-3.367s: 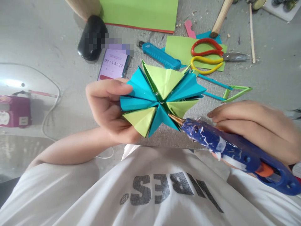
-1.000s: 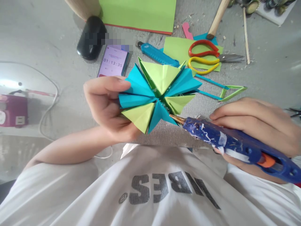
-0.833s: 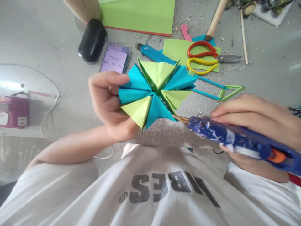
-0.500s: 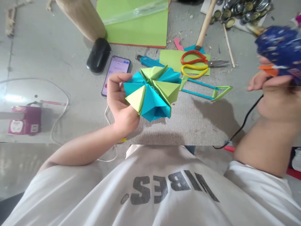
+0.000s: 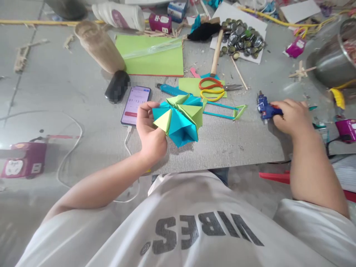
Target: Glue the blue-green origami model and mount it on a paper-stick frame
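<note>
A folded paper ornament (image 5: 182,120) in blue and light green is held by my left hand (image 5: 151,133), whose fingers and thumb grip its left side above the table. On the right, my right hand (image 5: 292,116) is closed round the handle of a dark blue glue gun (image 5: 265,108), close to the table surface. Between the two lies a frame of thin blue and green paper strips (image 5: 219,110), partly behind the ornament. Scissors (image 5: 211,89) with red and yellow handles rest on a green paper piece (image 5: 189,84), beside a blue cutter (image 5: 172,90).
A phone (image 5: 136,105) with a white cable and a black case (image 5: 117,86) lie left of the ornament. Farther back are green sheets (image 5: 152,63), a wooden-handled tool (image 5: 216,55) and bottle caps (image 5: 241,39). A metal pot (image 5: 333,55) stands at the right.
The glue gun in my right hand has moved down and left, away from the camera, toward the table. My left hand still holds the ornament. The view now reaches farther across the table.
</note>
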A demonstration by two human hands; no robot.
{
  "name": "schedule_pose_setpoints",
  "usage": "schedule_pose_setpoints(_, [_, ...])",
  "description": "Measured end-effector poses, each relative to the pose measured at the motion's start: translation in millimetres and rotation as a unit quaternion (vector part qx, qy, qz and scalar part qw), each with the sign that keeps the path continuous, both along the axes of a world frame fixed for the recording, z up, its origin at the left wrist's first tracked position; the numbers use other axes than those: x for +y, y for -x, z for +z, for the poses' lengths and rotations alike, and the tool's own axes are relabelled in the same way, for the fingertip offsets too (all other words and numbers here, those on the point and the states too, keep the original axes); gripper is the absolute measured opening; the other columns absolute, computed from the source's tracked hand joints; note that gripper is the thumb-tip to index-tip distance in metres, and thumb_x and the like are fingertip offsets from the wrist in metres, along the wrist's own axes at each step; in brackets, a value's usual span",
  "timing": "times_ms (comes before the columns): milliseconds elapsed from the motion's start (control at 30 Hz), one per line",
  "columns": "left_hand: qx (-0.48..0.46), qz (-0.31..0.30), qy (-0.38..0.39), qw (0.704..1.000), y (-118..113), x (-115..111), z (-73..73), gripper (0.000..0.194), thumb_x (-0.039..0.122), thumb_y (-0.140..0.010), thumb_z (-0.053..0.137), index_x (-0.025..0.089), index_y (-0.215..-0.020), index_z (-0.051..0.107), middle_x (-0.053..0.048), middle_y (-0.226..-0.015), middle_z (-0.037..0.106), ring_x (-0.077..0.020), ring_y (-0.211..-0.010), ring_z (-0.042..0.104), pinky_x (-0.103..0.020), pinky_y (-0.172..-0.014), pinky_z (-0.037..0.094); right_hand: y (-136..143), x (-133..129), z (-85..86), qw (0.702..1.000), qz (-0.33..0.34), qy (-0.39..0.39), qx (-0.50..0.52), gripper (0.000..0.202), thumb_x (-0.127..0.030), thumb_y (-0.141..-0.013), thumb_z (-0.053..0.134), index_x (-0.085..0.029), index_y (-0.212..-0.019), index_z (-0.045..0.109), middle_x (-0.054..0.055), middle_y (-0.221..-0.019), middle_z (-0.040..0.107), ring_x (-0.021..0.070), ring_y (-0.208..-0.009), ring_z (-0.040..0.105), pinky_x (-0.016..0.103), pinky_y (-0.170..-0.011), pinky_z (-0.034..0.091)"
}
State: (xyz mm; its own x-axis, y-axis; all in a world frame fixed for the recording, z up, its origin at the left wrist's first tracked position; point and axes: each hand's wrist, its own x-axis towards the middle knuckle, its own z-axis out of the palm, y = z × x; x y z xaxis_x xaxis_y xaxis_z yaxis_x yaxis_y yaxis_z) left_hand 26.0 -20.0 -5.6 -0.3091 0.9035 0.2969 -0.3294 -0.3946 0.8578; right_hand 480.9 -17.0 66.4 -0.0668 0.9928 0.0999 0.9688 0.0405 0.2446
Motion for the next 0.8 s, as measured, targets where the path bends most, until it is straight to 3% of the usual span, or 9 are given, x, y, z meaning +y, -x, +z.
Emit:
schedule_pose_setpoints(133, [0.019,0.016,-0.019,1.000,-4,-2,-2.1,0.059,0.049,-0.075,0.109,0.030,-0.113,0.069,0.001,-0.095,0.069,-0.0147,-0.079,0.065,-0.026,-0.066,0.054,21,0,11.6,0.998,-0.030,-0.050,0.016,0.031,-0.022,-0.098,0.069,-0.009,-0.118,0.088,0.030,-0.120,0.085,0.0367,-0.110,0.078,0.047,-0.091,0.047])
schedule_pose_setpoints(200, [0.029,0.028,-0.025,0.999,-4,-2,-4.6,0.057,0.051,-0.078,0.107,0.031,-0.115,0.068,0.001,-0.098,0.069,-0.0153,-0.082,0.066,-0.026,-0.068,0.054,53,-6,18.4,0.986,0.034,-0.145,0.081,0.025,-0.029,-0.096,0.071,-0.012,-0.103,0.088,0.029,-0.109,0.085,0.0386,-0.102,0.080,0.051,-0.091,0.050])
schedule_pose_setpoints(233, [0.036,0.035,-0.027,0.998,-4,-2,-5.9,0.055,0.051,-0.080,0.105,0.031,-0.115,0.068,0.001,-0.100,0.069,-0.0154,-0.084,0.066,-0.026,-0.069,0.054,75,-12,21.2,0.963,0.115,-0.198,0.143,0.024,-0.032,-0.097,0.070,-0.014,-0.099,0.086,0.025,-0.105,0.085,0.0363,-0.098,0.081,0.051,-0.091,0.054])
schedule_pose_setpoints(267, [0.044,0.043,-0.030,0.998,-4,-1,-6.9,0.053,0.051,-0.082,0.104,0.031,-0.116,0.068,0.000,-0.101,0.069,-0.0154,-0.084,0.066,-0.026,-0.070,0.054,100,-18,23.2,0.932,0.211,-0.203,0.213,0.023,-0.035,-0.098,0.072,-0.016,-0.103,0.084,0.020,-0.103,0.086,0.0325,-0.094,0.081,0.047,-0.087,0.058])
schedule_pose_setpoints(333, [0.059,0.057,-0.036,0.996,-3,-1,-7.7,0.050,0.049,-0.086,0.101,0.031,-0.118,0.067,0.000,-0.101,0.067,-0.0153,-0.084,0.064,-0.026,-0.071,0.053,155,-29,24.3,0.892,0.306,-0.145,0.300,0.026,-0.041,-0.100,0.080,-0.022,-0.118,0.081,0.012,-0.112,0.087,0.0277,-0.100,0.083,0.041,-0.087,0.063])
schedule_pose_setpoints(400, [0.073,0.070,-0.042,0.994,-3,-2,-6.6,0.048,0.049,-0.089,0.098,0.031,-0.120,0.066,0.000,-0.101,0.066,-0.0156,-0.084,0.063,-0.027,-0.073,0.053,205,-35,20.8,0.865,0.330,-0.119,0.360,0.031,-0.042,-0.102,0.081,-0.021,-0.125,0.079,0.013,-0.121,0.086,0.0285,-0.111,0.083,0.042,-0.095,0.067])
schedule_pose_setpoints(500, [0.094,0.087,-0.055,0.990,-2,-6,-2.9,0.047,0.047,-0.091,0.096,0.031,-0.122,0.065,0.000,-0.103,0.065,-0.0162,-0.087,0.064,-0.028,-0.076,0.053,255,-30,8.6,0.826,0.320,-0.087,0.456,0.023,-0.035,-0.102,0.082,-0.018,-0.118,0.077,0.011,-0.112,0.084,0.0244,-0.102,0.081,0.037,-0.089,0.066])
schedule_pose_setpoints(667, [0.077,0.056,-0.069,0.993,-4,-17,-0.5,0.044,0.040,-0.093,0.094,0.031,-0.126,0.065,0.000,-0.105,0.064,-0.0151,-0.088,0.063,-0.026,-0.077,0.053,269,-14,-15.8,0.767,0.324,-0.109,0.544,0.011,-0.030,-0.107,0.081,-0.020,-0.106,0.077,0.005,-0.100,0.082,0.0181,-0.091,0.077,0.030,-0.081,0.061])
schedule_pose_setpoints(800, [0.074,0.009,-0.061,0.995,-5,-22,-1.1,0.046,0.036,-0.093,0.093,0.032,-0.129,0.065,0.000,-0.109,0.065,-0.0145,-0.086,0.062,-0.026,-0.075,0.053,259,-14,-30.4,0.775,0.361,-0.145,0.498,0.019,-0.019,-0.104,0.077,-0.022,-0.122,0.079,0.008,-0.114,0.086,0.0217,-0.103,0.082,0.034,-0.088,0.063])
